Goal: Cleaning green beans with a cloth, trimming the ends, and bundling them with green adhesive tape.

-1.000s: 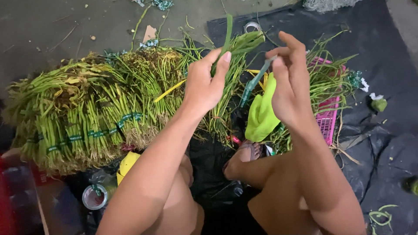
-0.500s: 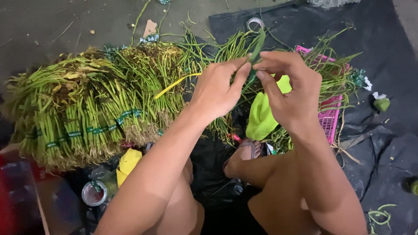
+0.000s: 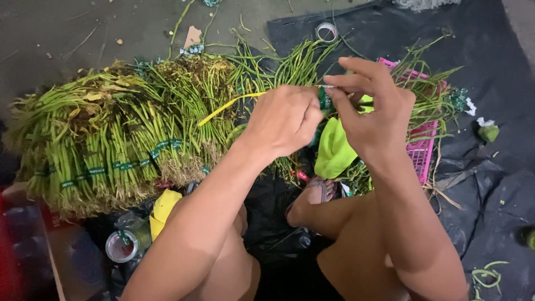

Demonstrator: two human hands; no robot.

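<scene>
The left hand point(image 3: 284, 120) is raised over the middle of the scene with its fingers curled into a narrow grip. The right hand point(image 3: 370, 111) meets it from the right; thumb and forefinger pinch a small piece of green tape point(image 3: 325, 99) held between the two hands. Both grips are closed on this tape, with the remaining right fingers spread above it.

Below the hands, loose green stems point(image 3: 290, 67) lie on a black sheet point(image 3: 490, 72) spread over the floor. A yellow-green cloth point(image 3: 334, 150) lies just under the right hand, beside a pink basket point(image 3: 422, 150). To the left, a large pile of bundled stems point(image 3: 122, 139) rests on the floor, each bundle bound with a green band. A tape roll point(image 3: 326, 31) lies on the sheet beyond the hands. A second tape roll point(image 3: 123, 245) sits near the left knee.
</scene>
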